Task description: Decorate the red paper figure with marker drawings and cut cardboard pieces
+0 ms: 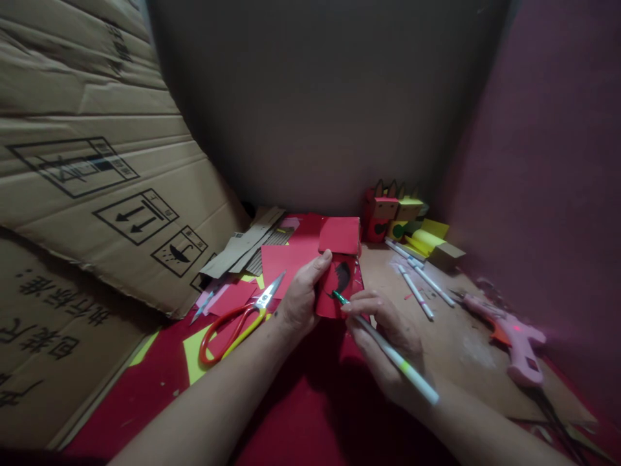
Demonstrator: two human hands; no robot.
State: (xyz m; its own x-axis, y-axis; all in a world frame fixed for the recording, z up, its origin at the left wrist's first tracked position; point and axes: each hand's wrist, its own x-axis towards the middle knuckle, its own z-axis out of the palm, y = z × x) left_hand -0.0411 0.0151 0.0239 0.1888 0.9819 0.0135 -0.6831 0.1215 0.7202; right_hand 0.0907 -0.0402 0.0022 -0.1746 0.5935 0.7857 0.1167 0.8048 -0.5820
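Note:
My left hand (301, 294) grips a red paper figure (334, 294) by its left side, with the thumb on its front. The figure has a squarish red top part (339, 234) and a dark curved shape drawn on its lower front. Between the fingers of my right hand (385, 333) is a marker pen (395, 357), white with a green tip and a yellow-green band. Its tip is at the figure's front, close below the dark shape; whether it touches cannot be made out.
Scissors (242, 320) with red and yellow handles lie left among paper scraps and cardboard strips (247, 243). Several markers (416, 291) and a pink glue gun (519, 340) rest on a board at right. Eared paper figures (381, 213) stand behind. A big cardboard box (97, 162) walls the left.

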